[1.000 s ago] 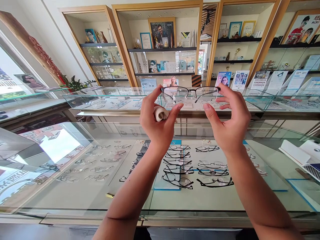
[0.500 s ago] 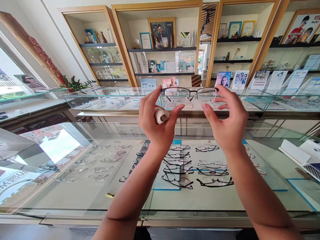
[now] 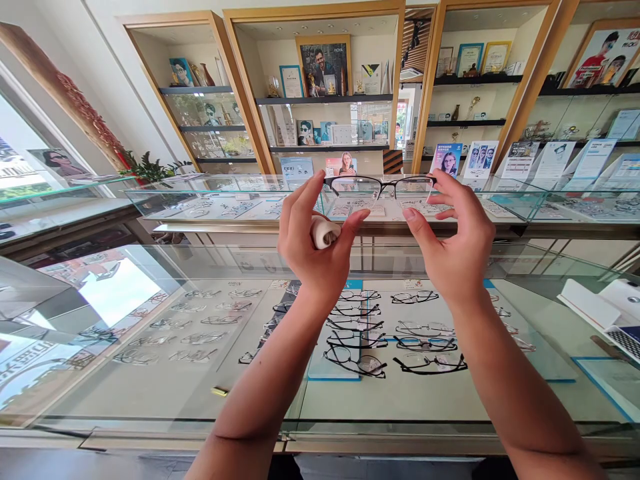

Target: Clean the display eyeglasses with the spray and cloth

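Above glass worktop point(image 3: 390, 400), glasses point(image 3: 384, 184) hung level, raised, not yet set down; left hand point(image 3: 314, 257) and right hand point(image 3: 463, 250) had fingers clamped on 2 frame ends, thumbs free; white roll point(image 3: 324, 233) sat in left hand.

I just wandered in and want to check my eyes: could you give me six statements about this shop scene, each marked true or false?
1. The left hand and right hand hold up one pair of glasses. True.
2. The white roll is in the right hand. False: it is in the left.
3. More glasses lie in the display case below the hands. True.
4. The held glasses rest on the display case. False: they are up in the air.
5. The green plant is at the far right. False: it is on the left.
6. Wooden-framed shelves stand in the background. True.
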The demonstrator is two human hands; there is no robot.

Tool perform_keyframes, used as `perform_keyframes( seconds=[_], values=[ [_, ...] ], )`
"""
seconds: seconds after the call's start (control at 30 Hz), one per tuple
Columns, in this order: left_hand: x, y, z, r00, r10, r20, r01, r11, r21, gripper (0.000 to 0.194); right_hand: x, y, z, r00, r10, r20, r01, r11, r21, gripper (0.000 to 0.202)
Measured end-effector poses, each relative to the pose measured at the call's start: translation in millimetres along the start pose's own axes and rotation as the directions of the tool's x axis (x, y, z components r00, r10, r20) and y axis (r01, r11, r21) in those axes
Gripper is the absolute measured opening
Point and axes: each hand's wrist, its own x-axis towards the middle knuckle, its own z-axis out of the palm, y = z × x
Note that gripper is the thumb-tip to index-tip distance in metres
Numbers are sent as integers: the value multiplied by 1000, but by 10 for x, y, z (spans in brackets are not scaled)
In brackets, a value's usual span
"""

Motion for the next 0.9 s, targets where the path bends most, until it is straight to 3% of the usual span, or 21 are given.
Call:
perform_keyframes(
  seconds=[0.9],
  values=[
    [1,-34,12,999,44,12,-44,998,-35,60,-18,23,21,999,11,41,-11,1000,1,56]
  ],
)
